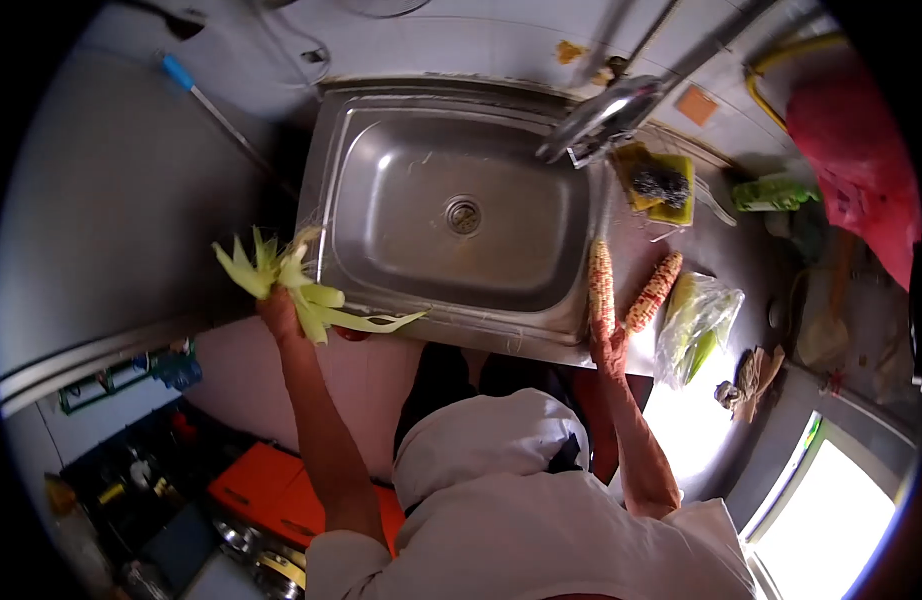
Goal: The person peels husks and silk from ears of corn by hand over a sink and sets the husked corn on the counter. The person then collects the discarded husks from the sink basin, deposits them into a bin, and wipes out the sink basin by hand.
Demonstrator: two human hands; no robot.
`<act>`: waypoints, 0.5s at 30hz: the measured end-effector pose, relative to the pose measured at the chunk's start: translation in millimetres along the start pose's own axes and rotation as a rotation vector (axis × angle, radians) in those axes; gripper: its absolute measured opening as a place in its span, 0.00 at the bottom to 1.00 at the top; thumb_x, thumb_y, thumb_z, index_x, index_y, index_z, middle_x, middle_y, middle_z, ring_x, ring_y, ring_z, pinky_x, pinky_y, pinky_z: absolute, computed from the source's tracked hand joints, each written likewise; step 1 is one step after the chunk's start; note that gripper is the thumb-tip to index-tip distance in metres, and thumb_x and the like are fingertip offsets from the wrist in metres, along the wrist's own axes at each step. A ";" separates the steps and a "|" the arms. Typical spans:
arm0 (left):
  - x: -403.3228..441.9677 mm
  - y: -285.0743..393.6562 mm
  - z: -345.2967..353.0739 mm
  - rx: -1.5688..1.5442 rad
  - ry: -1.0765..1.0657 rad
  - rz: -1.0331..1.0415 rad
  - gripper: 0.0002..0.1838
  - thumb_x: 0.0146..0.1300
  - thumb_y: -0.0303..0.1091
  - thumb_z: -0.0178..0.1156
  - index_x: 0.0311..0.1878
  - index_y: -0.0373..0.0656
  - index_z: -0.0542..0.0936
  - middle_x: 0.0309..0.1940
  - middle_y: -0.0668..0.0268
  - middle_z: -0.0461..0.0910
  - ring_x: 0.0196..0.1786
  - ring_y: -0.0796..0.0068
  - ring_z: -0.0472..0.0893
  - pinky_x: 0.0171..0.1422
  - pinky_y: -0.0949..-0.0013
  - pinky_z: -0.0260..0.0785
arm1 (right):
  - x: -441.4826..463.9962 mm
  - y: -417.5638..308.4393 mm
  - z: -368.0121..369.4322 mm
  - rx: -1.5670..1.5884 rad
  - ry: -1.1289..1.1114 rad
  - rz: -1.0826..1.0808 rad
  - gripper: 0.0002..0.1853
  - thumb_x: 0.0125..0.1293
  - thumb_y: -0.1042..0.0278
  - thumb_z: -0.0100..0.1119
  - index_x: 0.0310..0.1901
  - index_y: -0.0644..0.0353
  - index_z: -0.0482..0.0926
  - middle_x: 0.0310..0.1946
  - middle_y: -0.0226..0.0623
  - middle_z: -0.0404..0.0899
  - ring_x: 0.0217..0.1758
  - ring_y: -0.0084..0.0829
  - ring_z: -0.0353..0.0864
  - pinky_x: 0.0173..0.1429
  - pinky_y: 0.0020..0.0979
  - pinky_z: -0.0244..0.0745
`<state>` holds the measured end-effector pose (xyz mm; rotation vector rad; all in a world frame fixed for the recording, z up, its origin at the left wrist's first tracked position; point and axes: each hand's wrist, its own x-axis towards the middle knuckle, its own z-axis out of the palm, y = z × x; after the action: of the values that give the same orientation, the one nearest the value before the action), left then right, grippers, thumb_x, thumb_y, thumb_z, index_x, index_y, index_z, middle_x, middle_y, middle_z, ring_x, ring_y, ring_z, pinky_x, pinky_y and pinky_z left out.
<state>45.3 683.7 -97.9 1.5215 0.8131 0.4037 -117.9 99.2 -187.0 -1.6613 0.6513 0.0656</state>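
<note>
1. Nearest is the person's white shirt (541,540), with one arm reaching out to each side.
2. The left hand (278,310) is closed around a bunch of green husks (293,272). The bunch is by the left front corner of the sink (381,200). One long leaf pokes out over the sink's front edge.
3. The right hand (609,352) is on the other side. It seems to grip the low end of the first corn cob (601,283), right beside the sink's right edge.
4. The second corn cob (657,290) lies tilted on the desk (631,235), close to that hand. I can't tell if the hand touches it too. Both cobs have pale and dark red seeds.
5. Just right of the cobs is a clear bag (701,325) with something green in it. I can't tell what.
6. How far along? I think the peeling is done on these two cobs, as their seeds show all over. The husks are not put down yet. If the green thing is more corn, that may be left.
7. Farther back are a yellow sponge (681,208) and a dark scrubber (661,187). The shiny tap (611,110) leans over the sink's back corner.
</note>
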 end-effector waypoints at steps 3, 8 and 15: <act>-20.0 10.7 -51.5 -0.144 0.157 0.012 0.19 0.67 0.28 0.65 0.59 0.31 0.79 0.50 0.58 0.82 0.41 0.65 0.85 0.43 0.63 0.82 | -1.8 -2.8 5.4 -0.053 0.037 -0.005 0.25 0.72 0.41 0.61 0.51 0.59 0.78 0.18 0.22 0.70 0.13 0.18 0.63 0.16 0.25 0.53; -27.2 -21.9 -124.4 -0.185 0.369 -0.030 0.20 0.68 0.26 0.62 0.62 0.31 0.76 0.53 0.57 0.81 0.44 0.61 0.85 0.45 0.61 0.83 | -8.6 -2.5 29.5 -0.301 0.265 -0.200 0.29 0.71 0.41 0.60 0.52 0.66 0.80 0.35 0.41 0.84 0.39 0.35 0.82 0.44 0.37 0.76; 25.3 -129.1 -183.9 -0.472 0.521 0.036 0.17 0.63 0.20 0.57 0.55 0.27 0.76 0.49 0.54 0.81 0.43 0.62 0.85 0.46 0.57 0.84 | -23.6 -18.3 93.0 -1.031 0.722 -0.008 0.36 0.68 0.30 0.57 0.51 0.63 0.75 0.35 0.58 0.84 0.41 0.59 0.84 0.46 0.56 0.77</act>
<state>-95.5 826.2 -202.9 0.9967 1.0043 0.9720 -100.1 195.1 -181.0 -2.7178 1.2846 -0.2621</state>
